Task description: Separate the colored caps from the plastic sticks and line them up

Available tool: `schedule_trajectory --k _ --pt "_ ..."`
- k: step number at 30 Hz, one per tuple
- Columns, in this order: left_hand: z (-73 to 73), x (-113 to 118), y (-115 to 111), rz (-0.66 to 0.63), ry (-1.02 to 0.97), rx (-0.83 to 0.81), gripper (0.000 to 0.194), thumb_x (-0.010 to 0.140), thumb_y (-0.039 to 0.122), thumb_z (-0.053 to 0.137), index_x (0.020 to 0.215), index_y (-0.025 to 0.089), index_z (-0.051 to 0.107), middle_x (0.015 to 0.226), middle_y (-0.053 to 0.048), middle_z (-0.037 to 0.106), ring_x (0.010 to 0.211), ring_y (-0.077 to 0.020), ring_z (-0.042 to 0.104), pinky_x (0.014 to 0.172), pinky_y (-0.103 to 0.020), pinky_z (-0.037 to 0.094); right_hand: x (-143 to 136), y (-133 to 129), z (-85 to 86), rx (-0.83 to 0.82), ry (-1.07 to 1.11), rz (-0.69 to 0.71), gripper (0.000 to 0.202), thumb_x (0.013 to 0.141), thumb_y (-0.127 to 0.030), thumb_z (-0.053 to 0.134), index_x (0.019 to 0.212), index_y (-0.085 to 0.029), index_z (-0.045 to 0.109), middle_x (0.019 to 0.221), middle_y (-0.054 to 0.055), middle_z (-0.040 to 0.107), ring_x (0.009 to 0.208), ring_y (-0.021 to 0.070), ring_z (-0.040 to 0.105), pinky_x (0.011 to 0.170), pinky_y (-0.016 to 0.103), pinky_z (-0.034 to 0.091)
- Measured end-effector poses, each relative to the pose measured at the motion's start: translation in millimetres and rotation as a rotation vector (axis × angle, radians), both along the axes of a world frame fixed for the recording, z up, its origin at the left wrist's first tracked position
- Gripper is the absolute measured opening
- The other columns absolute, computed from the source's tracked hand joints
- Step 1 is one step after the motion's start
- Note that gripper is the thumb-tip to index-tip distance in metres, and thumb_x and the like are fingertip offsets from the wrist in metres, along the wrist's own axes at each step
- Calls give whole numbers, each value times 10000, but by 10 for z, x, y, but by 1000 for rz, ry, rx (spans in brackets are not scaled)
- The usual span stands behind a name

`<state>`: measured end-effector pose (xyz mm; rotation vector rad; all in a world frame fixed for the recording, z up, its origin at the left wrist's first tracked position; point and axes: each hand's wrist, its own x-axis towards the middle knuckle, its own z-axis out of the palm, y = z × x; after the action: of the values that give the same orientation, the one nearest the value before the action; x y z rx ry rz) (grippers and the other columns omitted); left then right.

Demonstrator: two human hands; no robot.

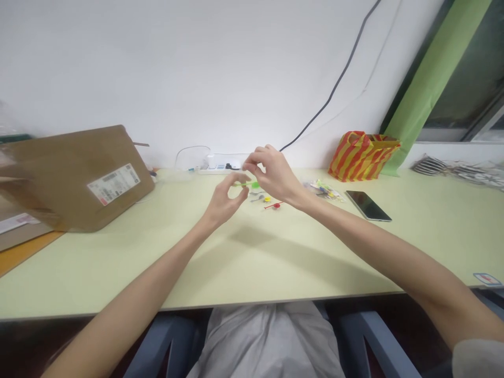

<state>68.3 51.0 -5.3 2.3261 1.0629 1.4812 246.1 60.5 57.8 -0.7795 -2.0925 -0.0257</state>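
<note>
Above the middle of the table, my left hand (225,201) has its thumb and fingers curved round a small green plastic piece (254,185). Close beside it and slightly higher, my right hand (271,170) has its fingers pinched together; whatever they hold, if anything, is too small to make out. On the table just beyond and below the hands lie a red piece (276,206), a yellow piece (267,199) and small grey bits. A clear bag of small coloured parts (323,190) lies to the right, behind my right forearm.
A cardboard box (79,178) stands at the left of the table (252,283). A power strip (218,168) sits by the wall. To the right are a striped bag (363,156), a phone (368,205) and coiled cables (464,170). A dark cable runs down the wall.
</note>
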Motion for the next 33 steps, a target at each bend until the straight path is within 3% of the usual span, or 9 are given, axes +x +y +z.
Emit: schedule_trajectory --k 6,8,11,17,21,25,27,30,33 --pt "-62 17 15 -48 17 -87 251 945 411 605 1128 251 669 1264 -64 675 1166 -234 633 1024 -384 482 98 118 111 29 -89 -39 223 981 -168 529 858 -200 711 920 87 634 949 258 492 858 401 400" --pt "-64 26 17 -23 -56 -65 259 935 399 621 1146 252 656 1229 -57 696 1157 -225 643 1022 -388 486 120 150 99 10 -147 -27 212 966 -171 550 848 -193 725 929 91 641 951 257 491 863 404 392" --pt "-53 32 9 -6 -157 3 134 932 325 603 1005 228 661 1128 -49 721 1104 -207 666 1008 -383 492 116 151 67 -1 -189 -15 206 942 -165 564 830 -183 736 922 90 656 944 250 493 867 399 380" --pt "-95 19 29 -34 -59 -48 63 895 268 623 933 218 633 1089 -36 728 1087 -206 669 1018 -397 480 47 140 103 52 -94 -68 267 958 -140 487 853 -198 725 893 83 665 924 256 509 849 407 391" --pt "-202 -15 114 2 -36 -154 229 907 365 642 1096 235 624 1171 -53 706 1130 -217 653 998 -403 490 50 290 251 155 -42 -123 268 1010 -232 461 921 -233 714 911 86 653 971 284 519 896 457 407" --pt "-341 -85 200 44 9 -333 625 838 481 725 1383 284 489 1286 -76 654 1218 -247 613 1007 -422 493 152 472 459 259 63 -161 268 1042 -322 461 888 -224 658 928 92 634 1040 296 536 948 478 406" --pt "-406 -117 225 1 130 -405 649 806 519 755 1371 292 531 1302 -75 644 1244 -270 601 1037 -436 480 253 519 521 250 157 -154 277 1052 -363 455 889 -225 631 897 82 628 998 273 566 927 447 429" --pt "-451 -122 234 -60 287 -396 592 776 538 784 1291 283 642 1309 -80 633 1253 -300 589 1083 -455 455 429 484 459 161 332 -131 292 1059 -438 432 940 -233 602 799 45 605 841 217 604 804 369 472" --pt "-386 -79 197 -86 204 -313 693 790 543 779 1406 291 587 1350 -100 623 1288 -304 570 1117 -482 426 550 298 167 -2 521 -93 303 1053 -518 406 1100 -252 545 739 12 587 707 177 607 657 306 477"
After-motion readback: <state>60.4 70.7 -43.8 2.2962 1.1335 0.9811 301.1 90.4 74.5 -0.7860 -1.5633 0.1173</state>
